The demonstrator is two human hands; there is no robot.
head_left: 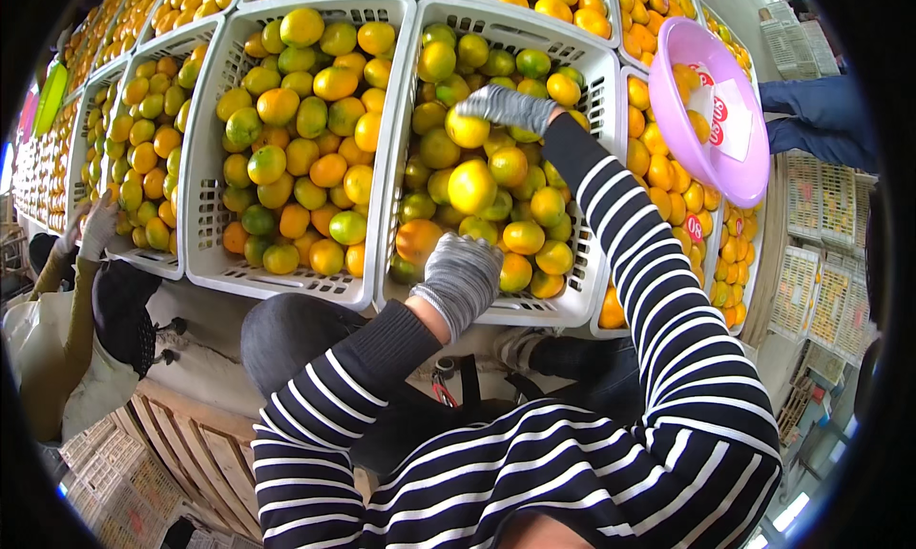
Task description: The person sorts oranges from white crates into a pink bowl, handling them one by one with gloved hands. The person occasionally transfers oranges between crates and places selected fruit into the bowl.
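Note:
I wear grey knitted gloves on both hands, above a white plastic crate (599, 72) of green and orange mandarins. At the crate's near side is my left hand (460, 280), its fingers curled and their tips hidden below. An orange mandarin (418, 241) sits right beside that hand. Farther back, my right hand (510, 108) reaches in from the right, its fingers closed over a yellow-orange mandarin (468, 127). A bright mandarin (472, 186) shows between the two hands, higher than the fruit around it.
Another crate (202, 191) of mandarins adjoins on the left, with more rows beyond. A pink plastic basin (673, 91) rests on the fruit crates at right. A co-worker's gloved hand (98, 227) is at the far left; another person's legs (821, 115) stand at right.

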